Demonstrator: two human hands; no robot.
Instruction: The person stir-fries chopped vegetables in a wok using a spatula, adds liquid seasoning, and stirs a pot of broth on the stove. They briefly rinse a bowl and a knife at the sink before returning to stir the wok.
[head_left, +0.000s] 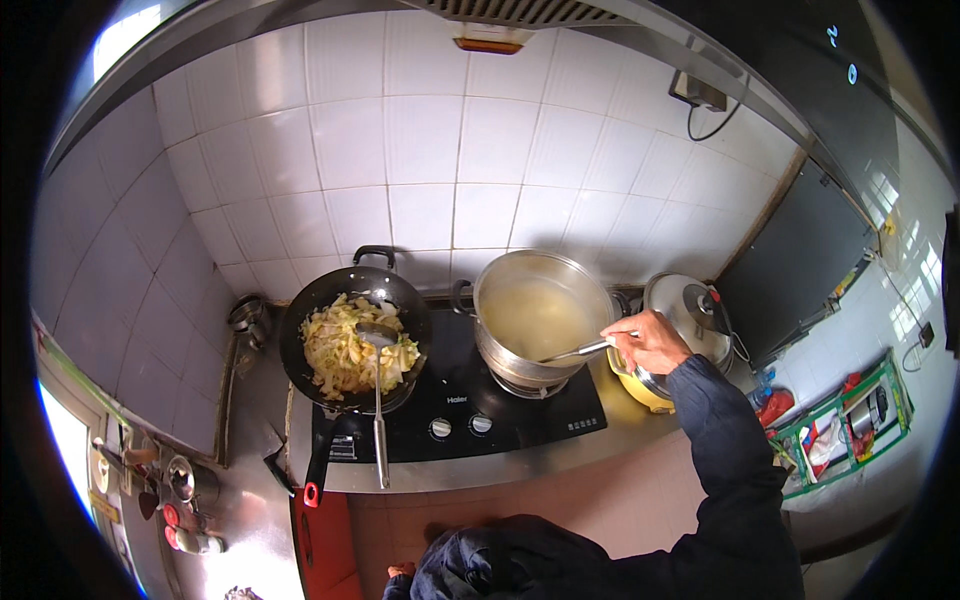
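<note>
My right hand (646, 342) grips the metal handle of a utensil (574, 351), whose far end dips into the pale, cloudy liquid in a large steel pot (491, 352) on the right burner. Low by my body, my left hand (401, 570) shows only in small part, and its fingers are hard to make out. A black wok (294, 330) stands on the left burner, holding chopped cabbage-like vegetables (341, 352). A metal ladle (379, 420) rests in the wok, its handle reaching over the front edge.
Right of the pot stand a yellow pot (637, 390) and a cooker with a steel lid (679, 300). The black gas hob (465, 442) has two knobs. Jars (196, 541) and a steel container (187, 480) sit at left. A green rack (847, 427) is at right, a range hood (540, 11) above.
</note>
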